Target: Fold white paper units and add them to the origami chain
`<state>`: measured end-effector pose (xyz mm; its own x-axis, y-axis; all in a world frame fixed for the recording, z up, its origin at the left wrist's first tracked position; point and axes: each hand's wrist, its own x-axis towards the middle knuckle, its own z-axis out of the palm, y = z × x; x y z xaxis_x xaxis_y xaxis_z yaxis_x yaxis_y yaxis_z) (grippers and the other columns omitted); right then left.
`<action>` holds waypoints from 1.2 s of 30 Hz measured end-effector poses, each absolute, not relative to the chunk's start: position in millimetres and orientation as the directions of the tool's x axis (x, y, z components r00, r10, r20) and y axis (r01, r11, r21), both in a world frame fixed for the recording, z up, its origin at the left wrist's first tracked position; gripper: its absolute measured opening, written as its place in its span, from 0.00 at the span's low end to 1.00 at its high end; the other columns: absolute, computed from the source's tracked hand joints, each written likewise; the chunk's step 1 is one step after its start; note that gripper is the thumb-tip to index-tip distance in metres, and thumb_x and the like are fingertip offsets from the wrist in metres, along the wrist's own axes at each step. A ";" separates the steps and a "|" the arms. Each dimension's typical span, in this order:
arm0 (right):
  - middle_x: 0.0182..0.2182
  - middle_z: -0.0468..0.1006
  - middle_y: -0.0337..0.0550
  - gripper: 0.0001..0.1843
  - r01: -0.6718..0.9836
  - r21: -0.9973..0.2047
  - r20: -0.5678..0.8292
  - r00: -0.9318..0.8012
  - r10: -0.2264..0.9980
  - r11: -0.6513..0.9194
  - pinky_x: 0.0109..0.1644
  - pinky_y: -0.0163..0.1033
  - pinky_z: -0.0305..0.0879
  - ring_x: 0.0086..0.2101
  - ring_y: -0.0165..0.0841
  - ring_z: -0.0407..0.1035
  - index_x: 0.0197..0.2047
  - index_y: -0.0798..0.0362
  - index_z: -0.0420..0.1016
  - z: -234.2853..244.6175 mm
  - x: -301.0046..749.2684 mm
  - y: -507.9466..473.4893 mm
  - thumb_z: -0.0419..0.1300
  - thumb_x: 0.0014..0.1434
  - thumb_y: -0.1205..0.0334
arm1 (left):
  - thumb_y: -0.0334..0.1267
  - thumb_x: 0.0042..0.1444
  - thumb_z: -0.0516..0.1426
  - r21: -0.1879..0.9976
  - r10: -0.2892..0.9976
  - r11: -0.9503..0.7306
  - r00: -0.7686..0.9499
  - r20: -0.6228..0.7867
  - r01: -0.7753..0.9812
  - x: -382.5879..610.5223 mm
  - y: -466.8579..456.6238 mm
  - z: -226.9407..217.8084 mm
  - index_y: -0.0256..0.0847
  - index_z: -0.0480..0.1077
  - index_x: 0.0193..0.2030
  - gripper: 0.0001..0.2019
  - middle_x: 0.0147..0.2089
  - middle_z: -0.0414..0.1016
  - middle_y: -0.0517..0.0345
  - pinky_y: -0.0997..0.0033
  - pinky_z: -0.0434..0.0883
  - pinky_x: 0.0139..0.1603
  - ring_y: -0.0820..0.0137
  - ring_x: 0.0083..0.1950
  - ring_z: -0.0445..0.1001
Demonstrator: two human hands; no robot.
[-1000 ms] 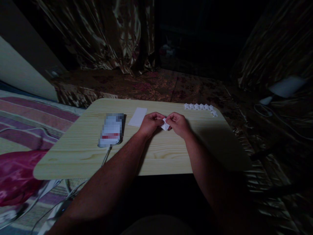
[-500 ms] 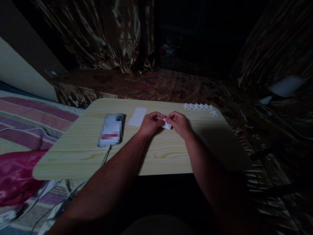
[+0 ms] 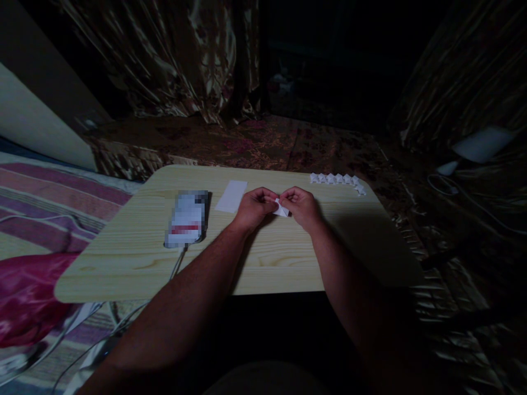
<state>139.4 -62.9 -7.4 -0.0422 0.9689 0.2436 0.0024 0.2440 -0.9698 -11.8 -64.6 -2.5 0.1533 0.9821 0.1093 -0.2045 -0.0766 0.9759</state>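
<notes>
The left hand (image 3: 257,209) and right hand (image 3: 300,207) pinch a folded white paper (image 3: 282,209), apparently just above the bench (image 3: 280,263).

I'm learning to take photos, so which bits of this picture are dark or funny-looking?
Head view: dim overall, with the far background nearly black; head view: the right end of the table lies in shadow, while the folded paper shows pale; head view: blocky squares cover the phone, and the right-hand curtain looks smeared.
</notes>
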 end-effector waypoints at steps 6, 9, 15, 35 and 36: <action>0.24 0.74 0.37 0.13 0.017 -0.973 0.229 -0.031 0.973 0.230 0.29 0.33 0.63 0.25 0.27 0.67 0.29 0.54 0.70 -5.2 138.5 -63.9 0.66 0.44 0.56 | 0.34 0.36 0.66 0.973 0.979 -0.079 0.167 0.117 -0.217 -12.0 -64.2 -3.9 0.36 0.73 0.32 0.13 0.28 0.73 0.59 0.75 0.63 0.27 0.76 0.25 0.67; 0.24 0.74 0.38 0.12 0.016 -0.973 0.229 -0.025 0.973 0.230 0.30 0.33 0.63 0.26 0.28 0.67 0.29 0.54 0.70 -5.6 138.0 -63.7 0.66 0.44 0.57 | 0.34 0.35 0.66 0.973 0.980 -0.071 0.168 0.109 -0.219 -12.0 -64.2 -3.5 0.36 0.73 0.31 0.13 0.27 0.73 0.59 0.75 0.64 0.28 0.76 0.25 0.67; 0.24 0.73 0.37 0.12 0.008 -0.970 0.241 -0.017 0.970 0.242 0.29 0.33 0.63 0.25 0.28 0.67 0.29 0.54 0.70 -6.6 137.6 -63.0 0.66 0.44 0.58 | 0.34 0.36 0.66 0.974 0.977 -0.086 0.176 0.124 -0.209 -12.1 -63.5 -4.7 0.36 0.73 0.32 0.13 0.28 0.74 0.59 0.75 0.64 0.27 0.76 0.25 0.68; 0.25 0.74 0.36 0.14 -0.009 -0.984 0.180 -0.039 0.983 0.180 0.26 0.30 0.63 0.24 0.26 0.67 0.35 0.54 0.70 -5.0 135.8 -66.7 0.65 0.44 0.61 | 0.34 0.42 0.62 0.963 0.971 -0.236 0.006 0.239 -0.129 -9.6 -63.6 -1.8 0.37 0.72 0.31 0.07 0.25 0.71 0.61 0.78 0.60 0.24 0.78 0.23 0.64; 0.25 0.74 0.36 0.14 -0.011 -0.989 0.151 -0.050 0.987 0.151 0.25 0.30 0.63 0.24 0.27 0.68 0.35 0.54 0.70 -5.6 135.8 -66.7 0.65 0.44 0.60 | 0.34 0.42 0.62 0.963 0.972 -0.235 -0.011 0.235 -0.132 -9.7 -63.6 -1.2 0.37 0.72 0.31 0.07 0.25 0.71 0.61 0.78 0.61 0.24 0.78 0.23 0.64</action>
<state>135.8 -66.7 -5.6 -0.0498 0.9873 0.1510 -0.0111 0.1506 -0.9885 -9.7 -63.6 -1.2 -0.0107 0.9719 0.2353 -0.1318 -0.2346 0.9631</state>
